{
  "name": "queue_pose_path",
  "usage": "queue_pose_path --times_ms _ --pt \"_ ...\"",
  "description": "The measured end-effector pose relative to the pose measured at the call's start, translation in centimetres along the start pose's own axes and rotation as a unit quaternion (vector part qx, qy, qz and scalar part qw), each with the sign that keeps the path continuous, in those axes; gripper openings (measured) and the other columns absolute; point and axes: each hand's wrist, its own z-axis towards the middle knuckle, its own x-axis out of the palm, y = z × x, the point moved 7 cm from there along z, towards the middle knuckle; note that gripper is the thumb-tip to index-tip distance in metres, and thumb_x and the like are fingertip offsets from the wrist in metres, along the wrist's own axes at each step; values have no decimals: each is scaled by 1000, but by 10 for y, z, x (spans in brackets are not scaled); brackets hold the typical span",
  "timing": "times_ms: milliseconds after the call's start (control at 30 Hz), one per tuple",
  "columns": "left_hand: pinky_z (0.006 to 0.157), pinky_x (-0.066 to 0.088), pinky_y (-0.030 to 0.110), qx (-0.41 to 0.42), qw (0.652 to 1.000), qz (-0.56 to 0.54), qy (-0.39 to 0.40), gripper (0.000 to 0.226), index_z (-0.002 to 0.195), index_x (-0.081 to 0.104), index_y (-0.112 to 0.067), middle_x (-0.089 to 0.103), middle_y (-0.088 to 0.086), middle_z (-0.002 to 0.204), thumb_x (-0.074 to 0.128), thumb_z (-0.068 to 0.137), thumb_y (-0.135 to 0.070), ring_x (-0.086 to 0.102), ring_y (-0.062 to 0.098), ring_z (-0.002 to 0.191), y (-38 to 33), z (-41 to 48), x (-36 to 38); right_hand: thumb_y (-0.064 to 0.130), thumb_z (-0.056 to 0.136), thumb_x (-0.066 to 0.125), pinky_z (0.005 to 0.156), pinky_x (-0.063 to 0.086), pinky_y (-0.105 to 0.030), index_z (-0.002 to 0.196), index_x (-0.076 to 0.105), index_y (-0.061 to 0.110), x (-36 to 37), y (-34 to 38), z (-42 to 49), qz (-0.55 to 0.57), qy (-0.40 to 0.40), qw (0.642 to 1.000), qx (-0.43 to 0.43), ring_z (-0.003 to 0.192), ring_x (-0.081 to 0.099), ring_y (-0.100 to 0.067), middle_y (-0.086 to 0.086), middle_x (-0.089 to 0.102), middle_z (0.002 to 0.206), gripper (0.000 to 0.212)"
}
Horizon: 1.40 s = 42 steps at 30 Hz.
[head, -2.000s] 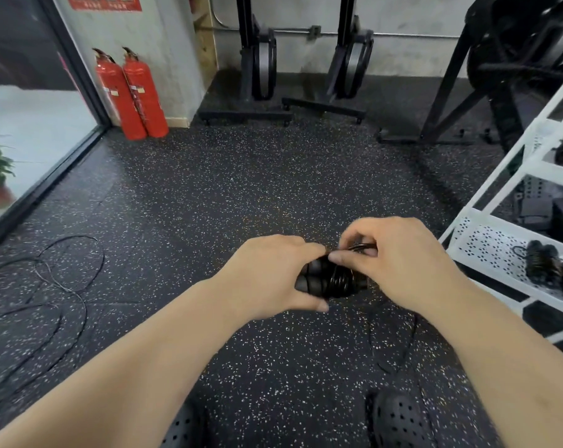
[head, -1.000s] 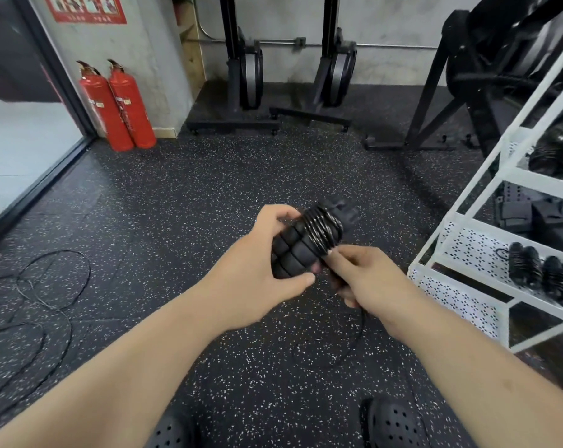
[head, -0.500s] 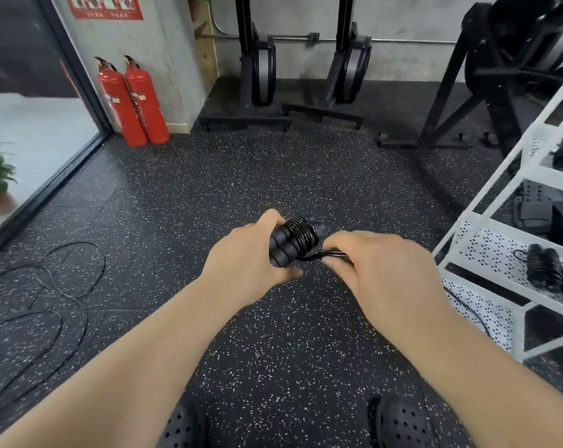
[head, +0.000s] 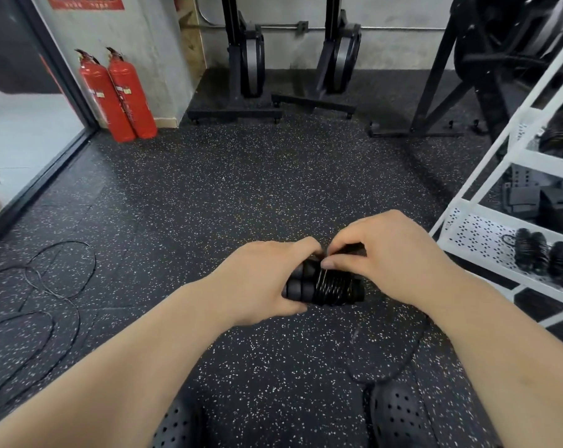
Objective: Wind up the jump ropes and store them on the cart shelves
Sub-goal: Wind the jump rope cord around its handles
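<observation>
My left hand (head: 267, 279) grips the black ribbed handles of a jump rope (head: 325, 286), held level in front of me, with several turns of thin black cord wound round them. My right hand (head: 387, 257) pinches the cord on top of the bundle. The loose tail of the cord (head: 399, 367) hangs down under my right forearm toward the floor. A white cart (head: 487, 234) stands to the right; wound rope bundles (head: 545, 253) lie on its perforated lower shelf. Another unwound black rope (head: 37, 305) sprawls on the floor at the left.
Two red fire extinguishers (head: 118, 95) stand by the wall at the back left, beside a glass door. Black gym machines (head: 251, 59) line the back wall, and a dark frame (head: 451, 76) stands at the back right. My black perforated shoes (head: 399, 418) show at the bottom.
My right hand has carried the cord up and over the handles, from beside the bundle to its top. The bundle has turned level, and the loose tail has grown shorter.
</observation>
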Motion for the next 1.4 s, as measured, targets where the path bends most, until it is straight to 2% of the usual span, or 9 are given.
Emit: queue_pose_path --times_ms 233,467,600,700,867,1033,1200,1300,1400 --pt "93 50 37 46 998 -36 20 83 141 30 -38 63 -22 114 87 82 -49 59 11 100 -22 -3 -2 49 69 96 82 55 -32 79 81 35 -2 -22 2 195 71 978 32 79 71 -4 14 77 81 23" --pt "91 52 38 53 975 -217 -14 79 136 38 -44 70 -19 115 94 81 -34 68 13 103 -43 -18 -25 38 80 84 69 51 -20 86 82 14 -4 -36 -3 387 108 915 35 74 66 -10 -3 75 81 25" --pt "100 49 22 24 950 -300 -89 76 131 49 -48 72 -22 119 97 77 -28 68 5 116 -39 -23 -36 33 94 77 64 52 -24 92 77 4 8 -35 -4 444 97 887 81 71 65 -13 -4 73 79 30" --pt "94 45 9 -35 933 -330 -136 69 126 52 -47 70 -32 119 97 76 -31 66 -7 114 -24 -22 -39 10 103 61 78 52 -36 88 77 17 29 -36 -1 393 43 908 139 78 63 -22 -13 76 83 23" --pt "88 55 26 -136 904 -350 -206 61 119 51 -42 74 -28 109 96 79 -31 71 -4 98 16 -13 -34 38 112 46 58 39 -31 69 61 26 50 -7 3 266 22 954 134 47 48 -3 6 63 58 47" --pt "64 46 20 -219 921 -261 -191 61 121 43 -40 70 -16 99 90 82 -35 67 1 80 49 -8 -24 41 110 50 55 40 -32 95 62 28 60 15 -6 127 60 985 105 58 57 -11 5 63 71 23" --pt "69 55 35 -245 935 -192 -168 60 118 39 -35 66 -15 96 87 81 -35 66 8 82 58 -4 -13 44 112 41 65 44 -35 114 61 32 48 38 -12 -101 -10 994 50 79 59 -18 10 52 93 24" --pt "75 55 36 -256 939 -162 -165 59 114 41 -31 66 -14 97 88 81 -42 65 12 86 58 -2 -10 38 105 61 52 33 -31 101 61 30 48 45 -13 -168 -48 984 25 60 43 -17 9 42 85 9" --pt "84 57 42 -258 949 -106 -147 60 116 45 -28 67 -6 107 89 80 -49 66 21 94 56 1 -7 26 71 94 43 7 -26 81 59 28 54 46 -12 -216 4 976 34 49 26 -16 10 37 72 36"
